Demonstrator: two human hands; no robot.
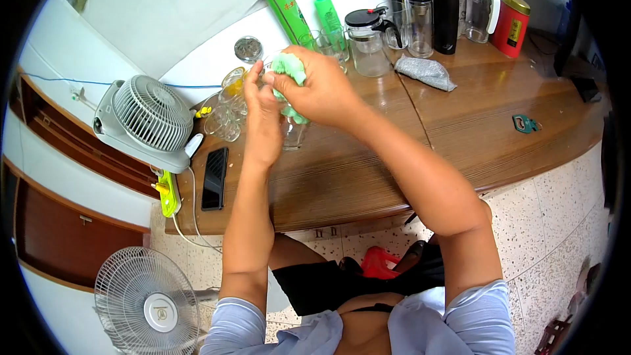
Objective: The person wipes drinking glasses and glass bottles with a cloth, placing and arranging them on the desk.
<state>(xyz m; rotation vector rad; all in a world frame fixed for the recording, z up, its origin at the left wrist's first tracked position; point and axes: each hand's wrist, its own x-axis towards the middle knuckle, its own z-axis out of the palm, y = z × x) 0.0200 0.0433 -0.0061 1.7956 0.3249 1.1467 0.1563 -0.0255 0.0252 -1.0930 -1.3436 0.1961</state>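
A light green cloth (289, 67) is bunched in my right hand (322, 89), whose fingers are closed round it. My left hand (262, 115) is right beside it, fingers bent around a clear glass that is mostly hidden by the hands and cloth. Part of the cloth hangs down between the hands. Just below them a clear glass (293, 137) shows on the wooden table (328, 181). Several glass cups (223, 123) stand to the left of my left hand. More clear glasses (328, 46) are behind my right hand.
A fan (154, 112), a black phone (215, 179) and a green power strip (169, 194) are at the left. Behind are green bottles (282, 3), a glass teapot (369, 46), flasks (445, 13) and a red tin (511, 26). A grey cloth bundle (425, 72) and keys (526, 123) lie right.
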